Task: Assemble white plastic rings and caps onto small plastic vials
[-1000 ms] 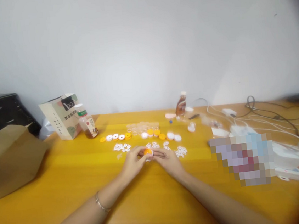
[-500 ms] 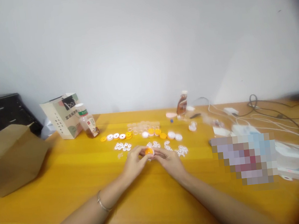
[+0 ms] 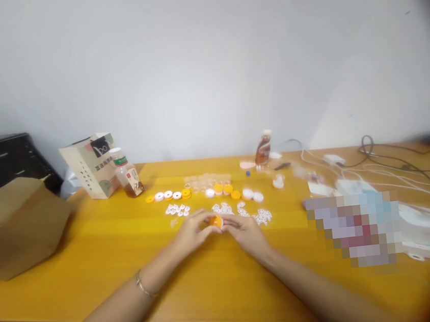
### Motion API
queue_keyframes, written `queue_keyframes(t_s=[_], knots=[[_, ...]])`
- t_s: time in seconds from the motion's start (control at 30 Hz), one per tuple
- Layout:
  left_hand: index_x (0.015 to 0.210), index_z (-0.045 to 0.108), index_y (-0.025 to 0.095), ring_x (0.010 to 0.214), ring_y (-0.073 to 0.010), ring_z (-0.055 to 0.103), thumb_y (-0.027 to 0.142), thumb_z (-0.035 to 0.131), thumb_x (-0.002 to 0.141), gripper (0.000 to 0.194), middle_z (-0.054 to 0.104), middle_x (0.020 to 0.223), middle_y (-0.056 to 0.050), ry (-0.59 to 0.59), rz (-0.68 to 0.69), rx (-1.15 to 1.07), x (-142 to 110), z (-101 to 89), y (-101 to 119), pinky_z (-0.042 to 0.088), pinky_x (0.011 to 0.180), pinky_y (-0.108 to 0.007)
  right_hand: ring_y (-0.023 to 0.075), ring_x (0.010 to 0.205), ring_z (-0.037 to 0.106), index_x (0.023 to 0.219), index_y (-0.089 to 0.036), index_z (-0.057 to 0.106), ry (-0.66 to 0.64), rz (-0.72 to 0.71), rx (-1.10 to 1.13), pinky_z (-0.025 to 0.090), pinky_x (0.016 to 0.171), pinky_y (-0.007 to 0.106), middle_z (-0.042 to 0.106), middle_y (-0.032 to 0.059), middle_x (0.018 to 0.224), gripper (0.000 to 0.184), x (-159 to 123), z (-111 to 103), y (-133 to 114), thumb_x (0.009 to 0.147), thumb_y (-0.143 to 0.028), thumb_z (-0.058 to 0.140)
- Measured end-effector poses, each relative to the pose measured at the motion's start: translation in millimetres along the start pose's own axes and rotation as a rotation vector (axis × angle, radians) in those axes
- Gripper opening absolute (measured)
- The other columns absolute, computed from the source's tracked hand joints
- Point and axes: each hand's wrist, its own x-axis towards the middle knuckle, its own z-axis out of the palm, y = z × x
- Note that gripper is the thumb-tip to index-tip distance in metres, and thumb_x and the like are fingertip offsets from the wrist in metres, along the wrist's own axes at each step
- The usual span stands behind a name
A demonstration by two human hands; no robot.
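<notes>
Orange and white disc (image 3: 217, 223) was held up between both hands, above the near edge of the small parts. The left hand (image 3: 190, 234) gripped its orange part between thumb and curled fingers; the right hand (image 3: 249, 235) pinched its pale edge with the fingertips. Whether anything sat inside the disc could not be told.

Just beyond the hands: white bits in a left group (image 3: 177, 210), a middle group (image 3: 222, 209) and a right group (image 3: 262, 217), the middle one closest to the fingers. Behind these, a left row of discs (image 3: 168, 195) and a right row of discs (image 3: 227, 189), with clear rings (image 3: 204, 183) between and behind.

Farther out on the table (image 3: 198, 291): large bottle (image 3: 127, 178) beside a printed bag (image 3: 93, 168) at left, small bottle (image 3: 263, 151) toward the wall, cables (image 3: 368, 152) at right.

Risks, judged: uneven pressure on so small a rim could make the disc slip or spring apart, dropping it among the white bits. A low wrist or knuckle could sweep the middle group out of place, mixing it with its neighbours.
</notes>
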Motion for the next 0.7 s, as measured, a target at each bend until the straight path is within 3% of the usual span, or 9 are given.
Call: queue_keyframes(t_s=[0.23,0.4,0.7], knots=[[0.089,0.064,0.021,0.073,-0.0144,0.053,0.032,0.063,0.067,0.025,0.057,0.076,-0.002,-0.051,0.002,0.015,2,-6.0,1,0.04,0.07,-0.024,0.0196,0.085,0.063,0.085,-0.025,0.066,0.008,0.046,0.076,0.047,0.083,0.038,0.069,-0.0009,0.085,0.027,0,3,-6,0.064,-0.013,0.053],[0.101,0.06,0.023,0.077,-0.0157,0.053,0.033,0.057,0.073,0.03,0.059,0.083,-0.004,-0.078,0.033,0.058,3,-12.1,9,0.039,0.073,-0.026,0.0177,0.081,0.063,0.084,-0.021,0.063,0.012,0.097,0.139,0.048,0.081,0.035,0.068,0.0003,0.079,0.024,2,1,-11,0.062,-0.014,0.056],[0.106,0.057,0.022,0.078,-0.015,0.053,0.03,0.056,0.073,0.034,0.059,0.088,-0.004,-0.219,0.084,0.122,2,-19.2,11,0.04,0.071,-0.024,0.0138,0.073,0.063,0.09,-0.023,0.047,-0.124,0.112,0.134,0.046,0.076,0.031,0.061,-0.0045,0.069,0.027,4,-4,-4,0.066,-0.014,0.056]])
